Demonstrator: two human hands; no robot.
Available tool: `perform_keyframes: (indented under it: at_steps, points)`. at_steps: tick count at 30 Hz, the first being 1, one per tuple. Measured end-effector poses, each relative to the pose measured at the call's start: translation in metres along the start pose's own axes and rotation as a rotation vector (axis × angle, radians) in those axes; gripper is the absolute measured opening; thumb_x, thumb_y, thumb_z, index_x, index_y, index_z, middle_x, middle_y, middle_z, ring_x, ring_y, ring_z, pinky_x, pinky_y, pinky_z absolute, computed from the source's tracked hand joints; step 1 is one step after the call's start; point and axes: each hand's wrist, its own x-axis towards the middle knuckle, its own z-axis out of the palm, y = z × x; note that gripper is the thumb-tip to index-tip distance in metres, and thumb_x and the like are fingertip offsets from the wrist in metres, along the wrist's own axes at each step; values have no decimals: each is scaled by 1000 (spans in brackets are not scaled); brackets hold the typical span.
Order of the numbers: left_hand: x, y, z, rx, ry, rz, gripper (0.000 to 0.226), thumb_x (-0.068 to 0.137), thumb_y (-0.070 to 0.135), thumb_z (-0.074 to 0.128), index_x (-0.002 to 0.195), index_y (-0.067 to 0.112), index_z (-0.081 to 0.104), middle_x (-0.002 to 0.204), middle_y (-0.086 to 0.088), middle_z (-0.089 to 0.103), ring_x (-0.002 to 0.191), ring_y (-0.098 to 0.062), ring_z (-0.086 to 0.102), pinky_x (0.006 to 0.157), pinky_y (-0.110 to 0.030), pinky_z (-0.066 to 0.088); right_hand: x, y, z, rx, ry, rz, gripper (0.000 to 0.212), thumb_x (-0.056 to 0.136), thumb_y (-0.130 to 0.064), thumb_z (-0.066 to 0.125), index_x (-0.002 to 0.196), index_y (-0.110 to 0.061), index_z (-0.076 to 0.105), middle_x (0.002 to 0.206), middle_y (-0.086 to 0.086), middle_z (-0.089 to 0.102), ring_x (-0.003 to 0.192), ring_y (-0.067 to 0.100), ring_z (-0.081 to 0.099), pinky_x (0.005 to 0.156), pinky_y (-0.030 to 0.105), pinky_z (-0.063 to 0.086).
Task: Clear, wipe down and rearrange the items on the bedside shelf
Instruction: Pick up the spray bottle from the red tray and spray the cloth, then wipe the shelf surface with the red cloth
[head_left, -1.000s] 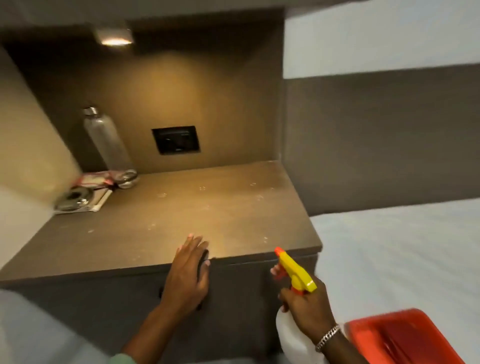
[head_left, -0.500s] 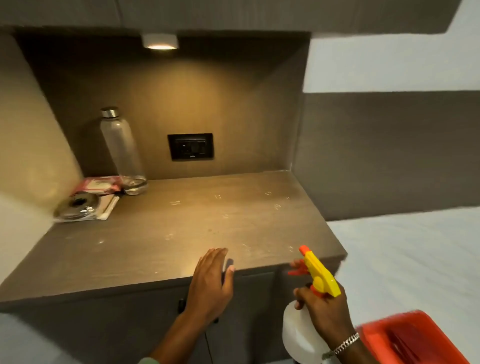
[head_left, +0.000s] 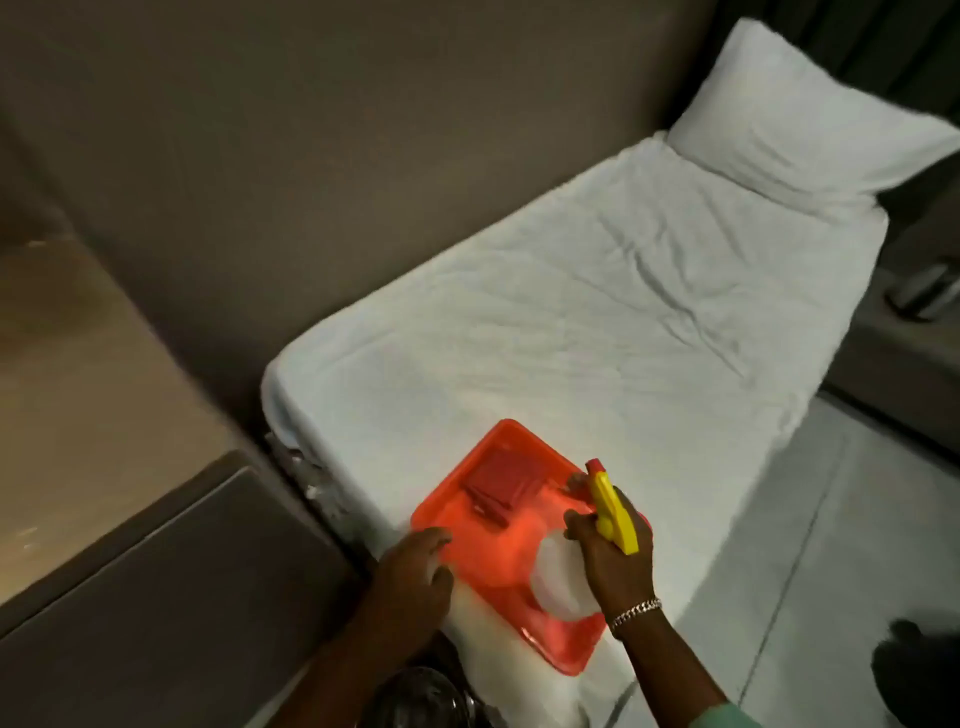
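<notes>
Bed (head_left: 597, 322) carries the red tray (head_left: 566, 644) at its near corner. Right hand (head_left: 615, 558) grips the spray bottle (head_left: 563, 587) over the tray, likely parking it. Left hand (head_left: 415, 569) open at tray's left rim, steadying. Bedside shelf (head_left: 78, 389) sits left of tray.

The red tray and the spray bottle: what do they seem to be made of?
The tray looks like moulded plastic, glossy: bright uniform orange-red, a raised rounded rim and soft sheen. The spray bottle in the right hand seems plastic too: a milky, translucent body and a matte yellow trigger head. Motion blur leaves finer texture unclear.
</notes>
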Motion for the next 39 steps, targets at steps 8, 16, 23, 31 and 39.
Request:
perform_keyframes:
  at_steps: [8,16,23,31,39]
  points:
    - [121,-13,100,-653,-36,-787,29,82,32,71,96,11,58,91,-17,61,81,-33,63,73,-41,53,72,86,-20,-154,78,-152,37,82,5,66,118,-4,63,113,10,69,105,24,66,93,40,51]
    - [177,-16,149,-754,405,-848,54,69,7,80,119,6,60,119,-17,65,101,-41,64,87,-56,55,73,118,-41,-247,-62,-75,48,85,-18,71,129,-27,56,124,-6,65,115,9,61,94,33,51]
    - [124,1,111,-880,234,-652,40,70,10,80,107,17,67,109,-7,72,95,-27,68,81,-41,54,23,101,-73,-321,-17,222,53,70,-22,83,114,-28,55,114,4,65,101,15,62,83,32,55]
    - [8,51,1,-1112,204,-402,44,63,-3,72,107,-3,63,105,-21,73,93,-32,71,71,-36,62,-27,-7,10,165,-334,352,54,72,-47,69,122,-36,52,117,-17,63,104,-5,61,78,16,50]
    - [-88,62,-122,-1072,688,-104,42,62,6,76,103,1,68,98,-19,75,85,-29,73,72,-33,61,-31,-125,128,135,-792,32,25,81,-11,72,101,-24,63,81,11,76,70,25,71,68,45,59]
